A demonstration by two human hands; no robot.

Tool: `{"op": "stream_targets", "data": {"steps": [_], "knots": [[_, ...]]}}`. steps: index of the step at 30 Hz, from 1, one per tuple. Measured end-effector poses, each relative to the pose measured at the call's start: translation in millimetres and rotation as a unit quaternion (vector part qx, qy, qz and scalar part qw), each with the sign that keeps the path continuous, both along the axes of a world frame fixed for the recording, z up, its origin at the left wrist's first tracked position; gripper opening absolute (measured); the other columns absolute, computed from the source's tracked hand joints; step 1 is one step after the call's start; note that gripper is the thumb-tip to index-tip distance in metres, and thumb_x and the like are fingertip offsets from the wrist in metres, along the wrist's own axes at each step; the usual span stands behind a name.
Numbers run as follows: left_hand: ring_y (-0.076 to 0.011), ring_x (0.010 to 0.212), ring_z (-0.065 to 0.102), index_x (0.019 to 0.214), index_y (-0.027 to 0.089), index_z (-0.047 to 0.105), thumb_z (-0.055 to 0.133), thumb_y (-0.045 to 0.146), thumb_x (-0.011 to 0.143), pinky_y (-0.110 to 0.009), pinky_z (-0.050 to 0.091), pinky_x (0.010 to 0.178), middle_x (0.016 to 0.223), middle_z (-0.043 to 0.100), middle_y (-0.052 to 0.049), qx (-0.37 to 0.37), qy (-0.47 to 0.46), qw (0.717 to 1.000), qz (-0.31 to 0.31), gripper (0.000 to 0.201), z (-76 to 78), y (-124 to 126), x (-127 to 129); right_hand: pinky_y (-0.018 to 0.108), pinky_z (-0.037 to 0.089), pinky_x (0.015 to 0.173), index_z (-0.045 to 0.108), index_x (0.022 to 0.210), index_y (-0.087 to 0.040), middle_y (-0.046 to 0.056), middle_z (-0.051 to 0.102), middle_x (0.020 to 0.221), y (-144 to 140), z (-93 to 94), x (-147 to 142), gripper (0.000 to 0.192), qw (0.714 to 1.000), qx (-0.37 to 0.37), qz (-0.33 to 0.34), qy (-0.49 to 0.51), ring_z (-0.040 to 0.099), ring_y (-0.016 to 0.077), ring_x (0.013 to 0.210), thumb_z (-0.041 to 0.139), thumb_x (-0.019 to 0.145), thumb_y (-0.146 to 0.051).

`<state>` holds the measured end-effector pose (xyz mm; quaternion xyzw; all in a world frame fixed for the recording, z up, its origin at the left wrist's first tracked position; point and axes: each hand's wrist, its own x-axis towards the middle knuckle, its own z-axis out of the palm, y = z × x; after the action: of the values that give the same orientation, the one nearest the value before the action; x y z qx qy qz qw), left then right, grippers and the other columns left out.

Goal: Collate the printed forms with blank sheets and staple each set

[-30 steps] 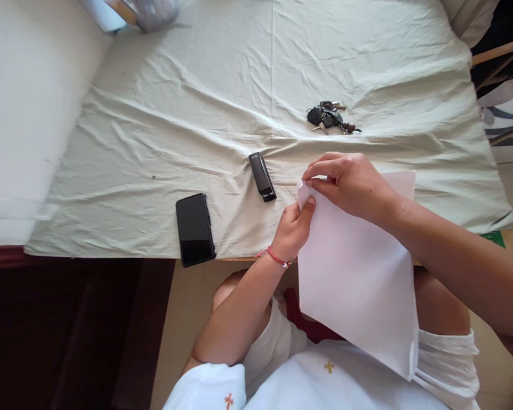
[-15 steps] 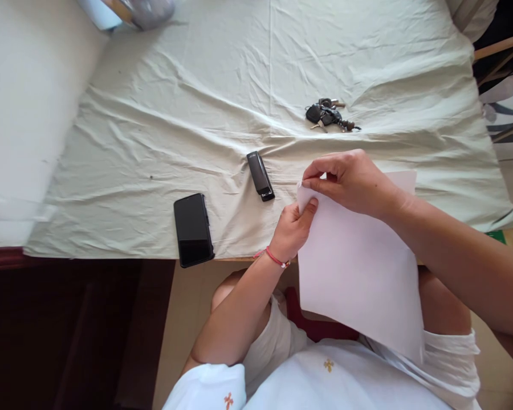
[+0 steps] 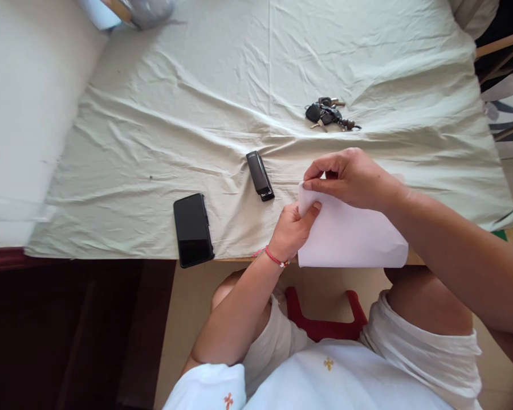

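Both hands are pinching the same corner of a white paper sheet [image 3: 350, 239]: the right hand [image 3: 353, 179] is closing its grip on the corner from above with thumb and forefinger, and the left hand [image 3: 293, 230] is clamping the edge just below with its thumb on top. That sheet is lying at the near edge of the tabletop [image 3: 325, 259], its lower part jutting a little past the edge over the person's lap. A red bracelet [image 3: 276, 258] is circling the left wrist.

Just beside the hands, to the left, a black stapler [image 3: 260, 175] is resting on the wrinkled pale green cloth [image 3: 188, 102] that is covering the tabletop. Farther left, a black phone [image 3: 192, 229] is lying at the cloth's near edge. A bunch of keys [image 3: 328, 114] is sitting beyond the right hand, well apart from the paper. A red stool [image 3: 322, 326] is showing beneath the person's white clothing, on a tan floor [image 3: 183, 319].
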<state>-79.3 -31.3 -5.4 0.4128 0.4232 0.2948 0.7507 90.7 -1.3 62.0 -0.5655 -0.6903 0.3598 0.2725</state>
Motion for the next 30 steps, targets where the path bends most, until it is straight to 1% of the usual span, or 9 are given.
{"op": "stream_targets", "data": {"steps": [4,7,10,14,18,21,24,27,30], "knots": [[-0.0162,0.062,0.062,0.080,0.018,0.074,0.082,0.059,0.075,-0.031,0.047,0.062,0.070,0.069,-0.002,-0.007,-0.007,1.000,0.001,0.042,1.4,0,-1,0.024,0.035,0.065,0.077,0.082,-0.016,-0.003,0.060,0.067,2,0.1,0,0.014,1.000,-0.006,0.006,0.016,0.046,0.0065,0.064,0.067,0.084,-0.025],[-0.0157,0.061,0.061,0.079,0.018,0.074,0.082,0.060,0.075,-0.031,0.049,0.063,0.071,0.069,-0.001,-0.004,-0.008,1.000,-0.004,0.043,1.1,0,-1,0.024,0.036,0.065,0.078,0.083,-0.016,-0.003,0.061,0.067,2,0.0,0,0.014,1.000,-0.005,0.006,0.016,0.047,0.0064,0.063,0.066,0.083,-0.022],[-0.0160,0.061,0.061,0.076,0.019,0.073,0.079,0.063,0.077,-0.032,0.049,0.064,0.070,0.069,-0.001,0.004,-0.004,1.000,-0.004,0.044,-1.1,0,-1,0.024,0.036,0.065,0.079,0.084,-0.016,-0.003,0.059,0.065,2,-0.3,0,0.014,1.000,-0.002,0.003,0.011,0.047,0.0063,0.063,0.067,0.083,-0.022],[-0.0163,0.060,0.062,0.079,0.020,0.074,0.077,0.063,0.080,-0.032,0.049,0.062,0.069,0.069,-0.001,0.011,-0.001,1.000,-0.005,0.043,-4.8,0,-1,0.024,0.036,0.066,0.080,0.086,-0.016,-0.003,0.060,0.065,2,-1.0,-1,0.014,1.000,0.010,0.000,0.009,0.047,0.0065,0.063,0.068,0.083,-0.023],[-0.0172,0.062,0.064,0.081,0.019,0.074,0.077,0.062,0.080,-0.031,0.049,0.060,0.070,0.070,-0.002,0.009,-0.005,1.000,0.003,0.043,-6.5,2,-1,0.025,0.037,0.068,0.080,0.090,-0.017,-0.001,0.067,0.074,-1,-2.0,-2,0.016,0.999,0.039,0.005,-0.019,0.051,0.0082,0.067,0.066,0.086,-0.025],[-0.0209,0.070,0.069,0.084,0.018,0.076,0.080,0.061,0.078,-0.033,0.052,0.064,0.072,0.072,-0.003,-0.001,-0.007,1.000,0.014,0.043,-6.0,4,-3,0.027,0.038,0.073,0.079,0.092,-0.019,0.002,0.071,0.088,-3,-4.6,2,0.017,0.992,0.094,0.007,-0.078,0.055,0.0122,0.078,0.065,0.089,-0.028],[-0.0216,0.074,0.071,0.088,0.017,0.076,0.080,0.061,0.078,-0.032,0.054,0.065,0.076,0.074,-0.004,0.005,-0.001,1.000,0.013,0.045,-4.7,6,-5,0.029,0.039,0.078,0.079,0.092,-0.020,0.004,0.072,0.091,-2,-8.4,10,0.016,0.987,0.115,0.019,-0.109,0.057,0.0165,0.088,0.066,0.090,-0.030],[-0.0206,0.073,0.071,0.094,0.016,0.076,0.078,0.061,0.080,-0.032,0.055,0.066,0.081,0.076,-0.005,0.011,-0.006,1.000,0.008,0.047,-3.2,6,-5,0.030,0.040,0.079,0.078,0.089,-0.021,0.003,0.071,0.087,-1,-10.1,18,0.015,0.990,0.108,0.027,-0.092,0.057,0.0168,0.086,0.066,0.090,-0.031],[-0.0214,0.077,0.073,0.102,0.016,0.076,0.079,0.058,0.080,-0.033,0.057,0.069,0.088,0.078,-0.006,0.012,-0.026,1.000,-0.001,0.047,-1.1,4,-5,0.030,0.041,0.079,0.077,0.087,-0.022,0.002,0.070,0.084,0,-7.5,20,0.015,0.991,0.112,0.040,-0.060,0.058,0.0163,0.084,0.065,0.090,-0.030]]}}
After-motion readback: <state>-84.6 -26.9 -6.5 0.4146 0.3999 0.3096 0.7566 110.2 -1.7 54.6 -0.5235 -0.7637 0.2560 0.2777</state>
